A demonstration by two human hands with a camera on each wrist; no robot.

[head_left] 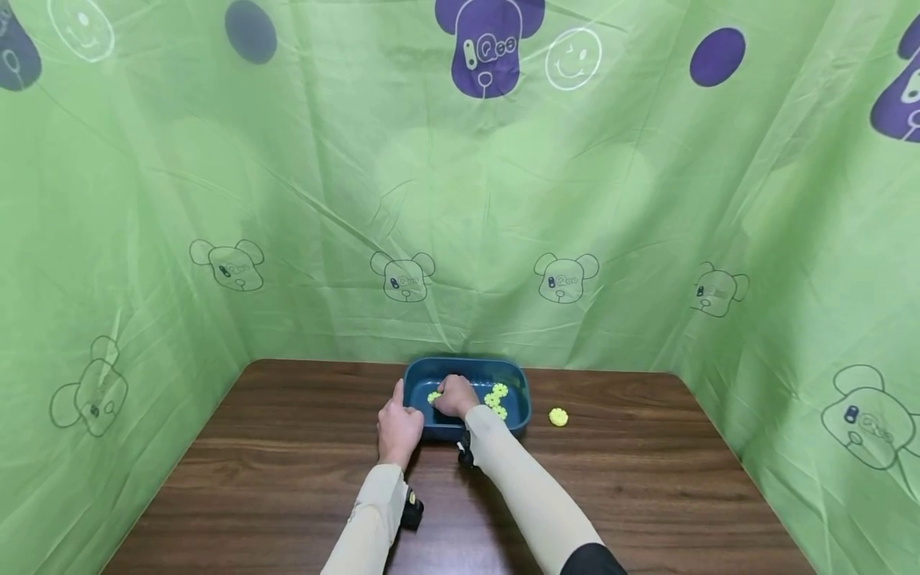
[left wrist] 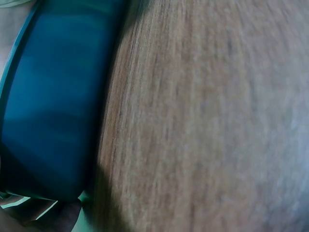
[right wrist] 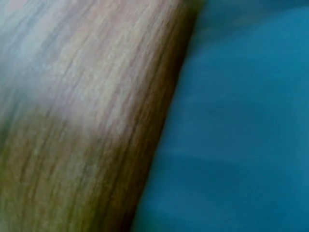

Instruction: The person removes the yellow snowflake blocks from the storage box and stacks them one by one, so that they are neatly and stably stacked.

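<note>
A dark blue rectangular tub (head_left: 513,375) stands near the table's back edge. At its left end my left hand (head_left: 399,431) holds the wall, thumb toward the rim and index finger stretched forward. The left wrist view has fingertips (left wrist: 65,215) against the tub's end. My right hand (head_left: 458,397) reaches into the tub over the front wall, its fingers curled at a small yellow flower-shaped disc (head_left: 434,397). Several similar yellow discs (head_left: 492,400) lie in the tub's right half. In the right wrist view, the tub's blue wall (right wrist: 231,130) fills the right side, blurred.
One more yellow disc (head_left: 558,417) lies on the brown wooden table (head_left: 647,463), right of the tub. A green printed cloth (head_left: 481,200) hangs behind the table and along both sides.
</note>
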